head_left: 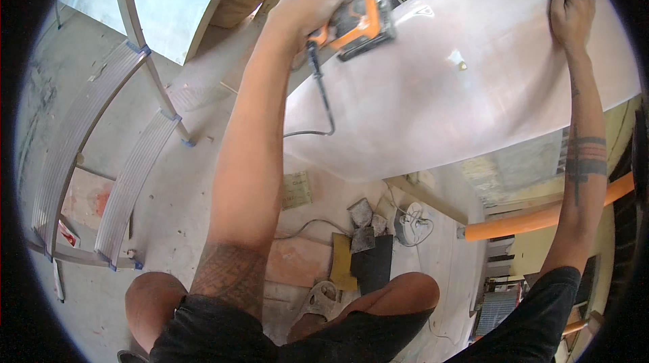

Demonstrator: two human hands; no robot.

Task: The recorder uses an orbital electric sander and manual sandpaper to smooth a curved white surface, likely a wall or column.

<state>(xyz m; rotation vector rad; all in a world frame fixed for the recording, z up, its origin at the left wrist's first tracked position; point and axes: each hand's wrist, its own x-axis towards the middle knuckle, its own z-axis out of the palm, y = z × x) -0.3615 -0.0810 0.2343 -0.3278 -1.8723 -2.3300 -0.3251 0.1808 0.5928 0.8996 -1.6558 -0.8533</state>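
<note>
- Power tool, 12 o'clock: orange and black.
- Panel, 2 o'clock: whitish, cloudy pink patches.
- Ladder, 9 o'clock: silver-grey; steps line-striped, feet blue.
- 6 o'clock: mustard sheet, black sheet.
- Sleeves: black.

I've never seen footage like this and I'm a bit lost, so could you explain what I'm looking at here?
There's no robot here: a person works bare-handed. The picture comes from a fisheye camera on their head, looking down, so straight edges bend near the rim. The left hand grips a corded orange-and-black power tool at the edge of a large pale panel; whether tool and panel touch isn't clear. The right hand rests on the panel. Below lie a yellow sheet and a black sheet, with metal steps at left.
</note>
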